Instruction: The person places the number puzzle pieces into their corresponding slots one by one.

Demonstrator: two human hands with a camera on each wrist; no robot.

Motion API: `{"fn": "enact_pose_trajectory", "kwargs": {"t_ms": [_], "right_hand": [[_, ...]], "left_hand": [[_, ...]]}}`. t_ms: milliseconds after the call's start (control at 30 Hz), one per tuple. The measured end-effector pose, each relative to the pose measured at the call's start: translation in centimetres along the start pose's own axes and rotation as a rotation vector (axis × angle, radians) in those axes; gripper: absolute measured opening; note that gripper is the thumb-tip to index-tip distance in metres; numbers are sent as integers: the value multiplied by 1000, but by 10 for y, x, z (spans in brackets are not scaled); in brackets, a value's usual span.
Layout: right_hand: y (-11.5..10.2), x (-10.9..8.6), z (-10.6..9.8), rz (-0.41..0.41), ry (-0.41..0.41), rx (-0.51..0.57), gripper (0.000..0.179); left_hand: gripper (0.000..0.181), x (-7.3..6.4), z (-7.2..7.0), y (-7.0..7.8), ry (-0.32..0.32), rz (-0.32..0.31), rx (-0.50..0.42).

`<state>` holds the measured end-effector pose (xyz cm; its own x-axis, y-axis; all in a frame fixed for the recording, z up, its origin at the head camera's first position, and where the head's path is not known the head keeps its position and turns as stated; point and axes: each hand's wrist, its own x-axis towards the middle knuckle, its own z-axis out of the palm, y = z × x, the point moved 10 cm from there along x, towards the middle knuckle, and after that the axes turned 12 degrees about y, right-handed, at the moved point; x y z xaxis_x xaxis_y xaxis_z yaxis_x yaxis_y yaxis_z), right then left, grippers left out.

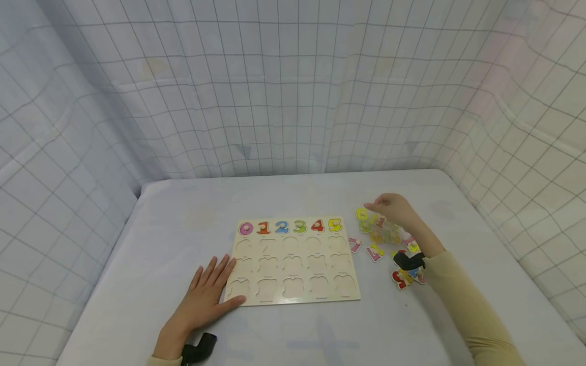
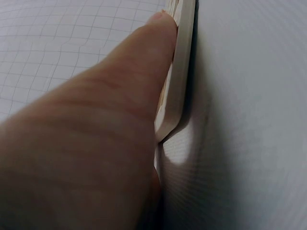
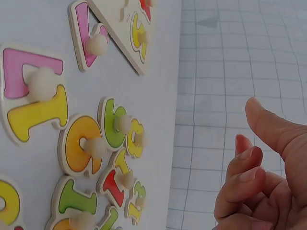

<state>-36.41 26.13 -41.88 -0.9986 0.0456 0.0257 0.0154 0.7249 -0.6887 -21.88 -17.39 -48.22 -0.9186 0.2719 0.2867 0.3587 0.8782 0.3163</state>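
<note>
A pale wooden number-puzzle board (image 1: 293, 267) lies on the table, with knobbed digits 0 to 5 in its top row and bare recesses below. My left hand (image 1: 203, 295) rests on the board's lower left edge, fingers spread and straight. In the left wrist view the thumb (image 2: 129, 67) lies along the board's edge. Above the loose puzzle pieces, my right hand (image 1: 396, 211) hovers with fingers loosely bent. The right wrist view shows nothing between its thumb and fingers. Near it lie a yellow 8 (image 3: 136, 149), a green 6 (image 3: 109, 112) and an orange 9 (image 3: 72, 160).
Right of the board lie a pink 7 (image 1: 354, 245) and a pink-and-yellow 17 (image 1: 374, 253). More pieces, including a red-and-yellow one (image 1: 402, 279), cluster under the right wrist, some overlapping. White gridded cloth walls (image 1: 293, 101) enclose the white-covered table (image 1: 160, 213).
</note>
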Motion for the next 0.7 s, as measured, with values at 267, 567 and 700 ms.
{"fn": "enact_pose_trajectory", "kwargs": {"t_ms": [267,567,700], "right_hand": [[13,-7,-20,26,38,12,52],[36,-15,-8,107,-49,-43,43],[52,-15,3,131,-97,-68,43]], "left_hand": [[90,-1,2,-2,53,44,4],[92,-1,3,-5,33,26,2],[92,0,-1,-1,20,13,-8]]}}
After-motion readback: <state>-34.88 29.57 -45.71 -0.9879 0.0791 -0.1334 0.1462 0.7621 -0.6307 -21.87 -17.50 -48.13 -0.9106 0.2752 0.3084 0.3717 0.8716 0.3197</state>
